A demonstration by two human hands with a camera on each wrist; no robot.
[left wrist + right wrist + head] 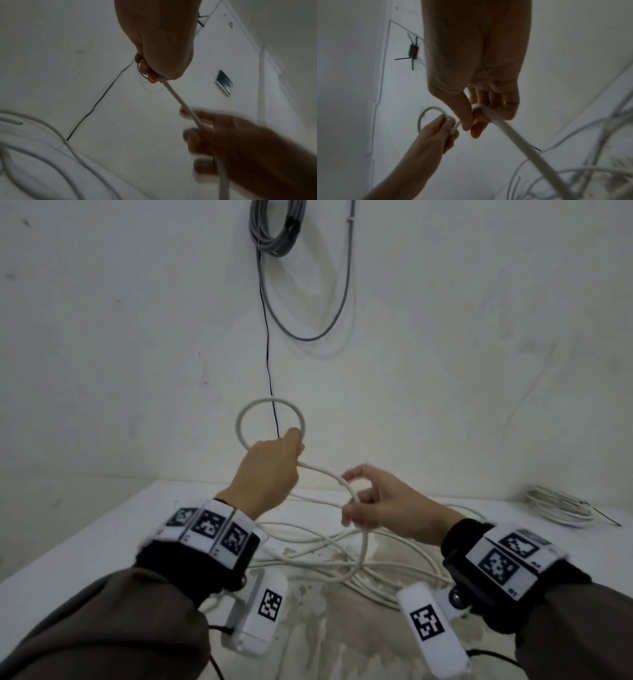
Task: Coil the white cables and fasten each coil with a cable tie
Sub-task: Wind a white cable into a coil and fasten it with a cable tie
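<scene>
My left hand (pixel 274 463) is raised above the table and grips a small loop of white cable (pixel 246 409) that stands up above its fingers. The same cable (pixel 329 472) runs from that hand down to my right hand (pixel 370 501), whose thumb and fingers curl round it. In the right wrist view the cable (pixel 513 129) bends over my right fingers (pixel 477 125) and the loop (pixel 426 112) shows above the left hand (pixel 436 129). In the left wrist view the cable (pixel 176 97) stretches between both hands. The slack (pixel 308 546) lies tangled on the table.
A finished white coil (pixel 558 505) with a dark tie lies at the table's back right. Grey cable (pixel 274 231) hangs coiled on the wall, with a thin black wire (pixel 267 337) dropping behind the loop. The white table (pixel 102 529) is stained in the middle.
</scene>
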